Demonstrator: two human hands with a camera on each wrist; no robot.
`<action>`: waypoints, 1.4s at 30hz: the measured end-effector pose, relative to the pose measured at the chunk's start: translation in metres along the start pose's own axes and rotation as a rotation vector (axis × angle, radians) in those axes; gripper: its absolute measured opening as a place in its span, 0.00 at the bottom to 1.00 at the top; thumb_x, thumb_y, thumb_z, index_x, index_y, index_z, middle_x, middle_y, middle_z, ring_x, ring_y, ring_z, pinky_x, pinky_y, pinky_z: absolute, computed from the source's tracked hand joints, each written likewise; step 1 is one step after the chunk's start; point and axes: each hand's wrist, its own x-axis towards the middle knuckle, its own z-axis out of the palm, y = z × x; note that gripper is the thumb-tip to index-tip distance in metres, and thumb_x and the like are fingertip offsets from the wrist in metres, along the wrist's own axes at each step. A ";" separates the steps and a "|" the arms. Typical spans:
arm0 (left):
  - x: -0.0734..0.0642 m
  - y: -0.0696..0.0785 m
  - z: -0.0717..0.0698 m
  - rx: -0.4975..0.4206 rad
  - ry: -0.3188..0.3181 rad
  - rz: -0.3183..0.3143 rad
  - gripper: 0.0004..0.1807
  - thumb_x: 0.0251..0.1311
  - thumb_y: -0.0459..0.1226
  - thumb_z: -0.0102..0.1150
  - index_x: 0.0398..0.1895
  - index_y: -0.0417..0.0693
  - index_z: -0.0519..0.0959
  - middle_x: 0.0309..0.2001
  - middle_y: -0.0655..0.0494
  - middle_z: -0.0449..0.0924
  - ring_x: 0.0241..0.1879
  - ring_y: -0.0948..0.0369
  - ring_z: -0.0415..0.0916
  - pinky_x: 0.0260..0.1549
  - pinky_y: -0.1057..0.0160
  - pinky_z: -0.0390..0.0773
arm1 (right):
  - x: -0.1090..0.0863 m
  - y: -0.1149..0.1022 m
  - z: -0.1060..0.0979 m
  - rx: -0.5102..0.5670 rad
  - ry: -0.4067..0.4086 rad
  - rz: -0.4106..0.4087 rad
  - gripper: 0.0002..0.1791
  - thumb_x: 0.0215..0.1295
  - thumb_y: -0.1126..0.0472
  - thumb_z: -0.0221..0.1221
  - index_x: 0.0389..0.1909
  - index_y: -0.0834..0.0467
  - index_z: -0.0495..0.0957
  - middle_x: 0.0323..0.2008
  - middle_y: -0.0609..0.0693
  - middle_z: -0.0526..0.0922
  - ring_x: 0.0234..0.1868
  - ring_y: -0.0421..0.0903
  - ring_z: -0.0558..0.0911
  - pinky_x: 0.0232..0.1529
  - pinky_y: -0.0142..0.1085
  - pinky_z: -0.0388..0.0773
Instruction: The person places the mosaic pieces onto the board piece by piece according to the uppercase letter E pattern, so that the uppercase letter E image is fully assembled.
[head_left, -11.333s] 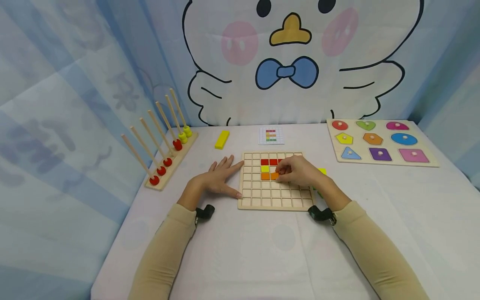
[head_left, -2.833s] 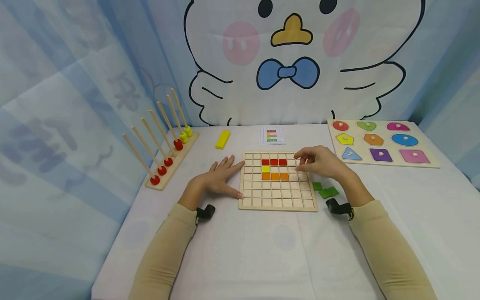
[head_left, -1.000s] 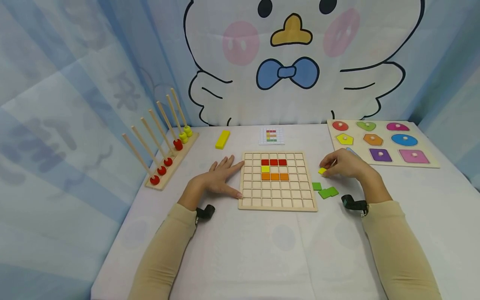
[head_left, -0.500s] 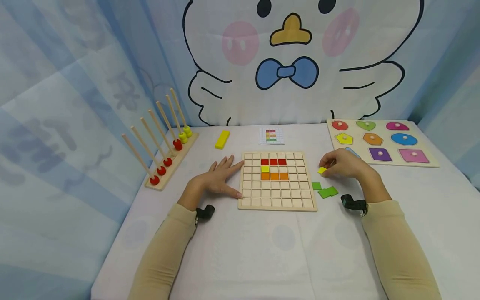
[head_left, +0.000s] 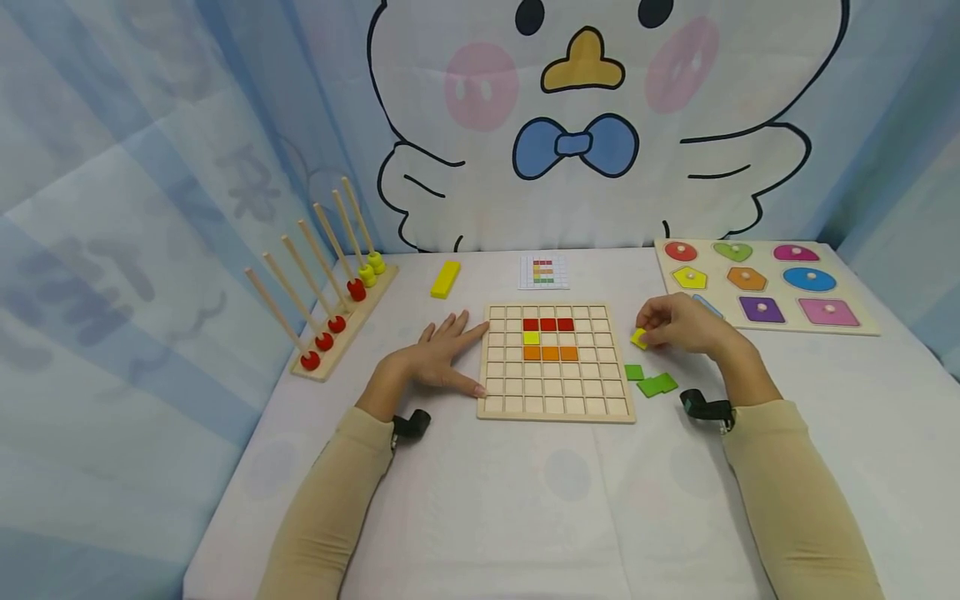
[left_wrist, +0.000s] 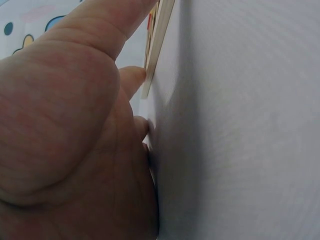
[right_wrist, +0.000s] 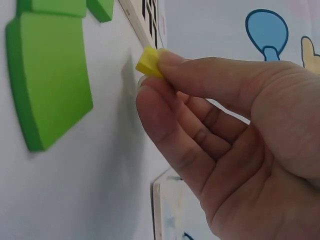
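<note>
A wooden grid board (head_left: pixel 555 392) lies mid-table, with three red tiles (head_left: pixel 548 324), one yellow tile (head_left: pixel 531 338) and three orange tiles (head_left: pixel 551 353) set in its cells. My left hand (head_left: pixel 435 360) rests spread on the table, thumb and forefinger touching the board's left edge. To the right of the board, my right hand (head_left: pixel 686 325) pinches a yellow square tile (right_wrist: pixel 150 62) between thumb and forefinger, held above the cloth. Several green tiles (head_left: pixel 657 384) lie on the table just below that hand, by the board's right edge.
A small pattern card (head_left: pixel 544 272) lies behind the board, and a yellow block (head_left: pixel 445 279) to its left. A peg stand (head_left: pixel 352 312) with red and yellow beads is at left. A shape puzzle board (head_left: pixel 772 287) sits at back right, partly behind the right hand.
An orange tile was placed in the board; afterwards my right hand moved right off it and took a yellow tile, now lifted slightly. My left hand stays put.
</note>
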 end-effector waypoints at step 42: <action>0.001 0.001 -0.001 -0.002 -0.005 0.002 0.67 0.50 0.70 0.69 0.86 0.70 0.38 0.85 0.50 0.21 0.84 0.50 0.17 0.79 0.39 0.23 | 0.016 -0.059 0.053 0.197 0.068 -0.234 0.15 0.67 0.62 0.70 0.52 0.62 0.84 0.39 0.58 0.85 0.37 0.52 0.82 0.41 0.31 0.85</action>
